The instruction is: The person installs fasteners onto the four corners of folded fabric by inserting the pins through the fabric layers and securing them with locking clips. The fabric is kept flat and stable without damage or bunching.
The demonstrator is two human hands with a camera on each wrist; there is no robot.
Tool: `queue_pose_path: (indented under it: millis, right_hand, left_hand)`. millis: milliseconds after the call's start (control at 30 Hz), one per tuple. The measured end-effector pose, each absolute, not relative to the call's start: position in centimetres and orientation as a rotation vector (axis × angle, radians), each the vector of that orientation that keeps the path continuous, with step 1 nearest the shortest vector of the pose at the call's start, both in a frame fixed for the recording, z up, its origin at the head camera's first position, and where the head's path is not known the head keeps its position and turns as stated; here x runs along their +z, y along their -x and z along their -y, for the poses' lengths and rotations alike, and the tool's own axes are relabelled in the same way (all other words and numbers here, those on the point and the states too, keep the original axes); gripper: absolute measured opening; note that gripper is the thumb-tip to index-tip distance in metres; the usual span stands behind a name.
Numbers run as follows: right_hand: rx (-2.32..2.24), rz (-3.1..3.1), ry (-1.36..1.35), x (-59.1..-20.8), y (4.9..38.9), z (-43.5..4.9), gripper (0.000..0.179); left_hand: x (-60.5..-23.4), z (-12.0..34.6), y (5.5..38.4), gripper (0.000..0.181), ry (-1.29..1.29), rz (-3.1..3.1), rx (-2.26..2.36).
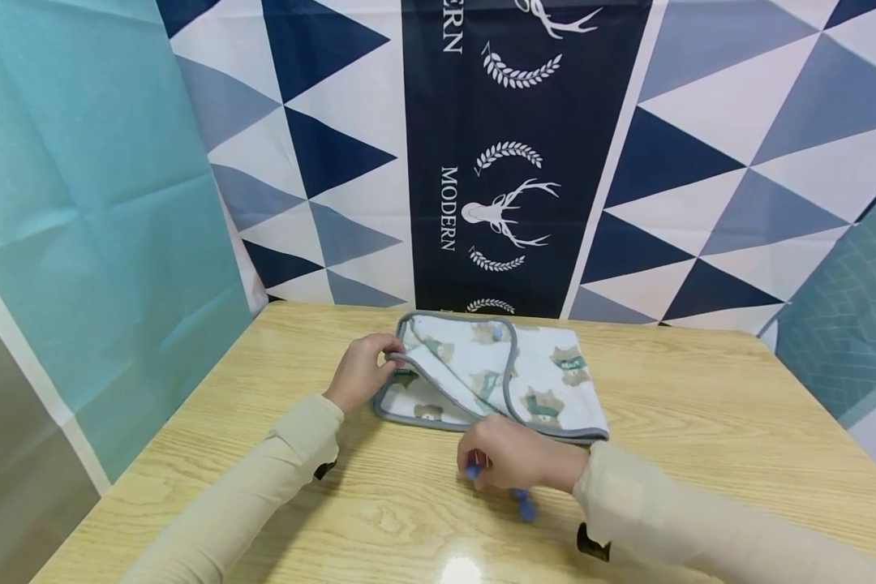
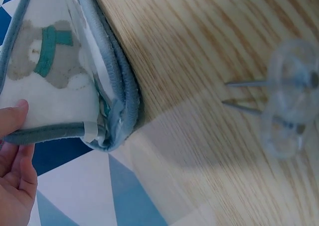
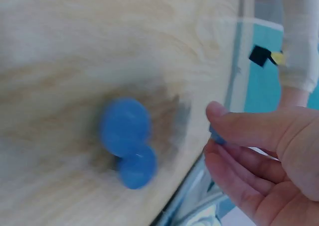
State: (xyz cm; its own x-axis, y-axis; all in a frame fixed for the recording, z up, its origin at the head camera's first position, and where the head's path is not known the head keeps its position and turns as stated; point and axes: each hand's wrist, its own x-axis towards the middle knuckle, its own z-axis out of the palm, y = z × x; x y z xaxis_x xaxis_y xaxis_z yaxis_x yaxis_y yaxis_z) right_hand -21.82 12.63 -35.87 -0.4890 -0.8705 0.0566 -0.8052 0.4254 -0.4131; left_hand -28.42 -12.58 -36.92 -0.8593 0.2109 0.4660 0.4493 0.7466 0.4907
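A folded white blanket (image 1: 555, 373) with brown bears and grey edging lies on the table. My left hand (image 1: 365, 373) pinches its near left flap by the edging and lifts it; the thumb (image 2: 15, 119) lies on the cloth in the left wrist view. In front of the blanket, my right hand (image 1: 504, 450) pinches a small blue piece (image 1: 473, 470), mostly hidden by the fingers. Two joined blue round shapes (image 3: 124, 126) are blurred beside that hand. Another small blue piece (image 1: 497, 332) sits on the blanket's upper layer.
Clear round pieces (image 2: 294, 81) with metal pins appear blurred in the left wrist view; what they rest on I cannot tell. The wooden table (image 1: 321, 519) meets a triangle-patterned cloth (image 1: 350, 227) at the back. A teal sheet (image 1: 102, 203) hangs at the left.
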Motion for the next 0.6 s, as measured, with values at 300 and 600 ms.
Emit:
queue_pose_path:
  millis: [300,600]
  right_hand:
    - [-0.783,-2.705,1.415,-34.7,25.6,-10.8,0.017]
    - [-1.080,-2.859,0.994,-33.8,30.6,-8.8,0.018]
  left_hand:
    - [-37.0,12.6,28.6,0.010,0.580,2.567,-0.783]
    - [-37.1,12.0,28.7,0.011,0.617,2.590,-0.778]
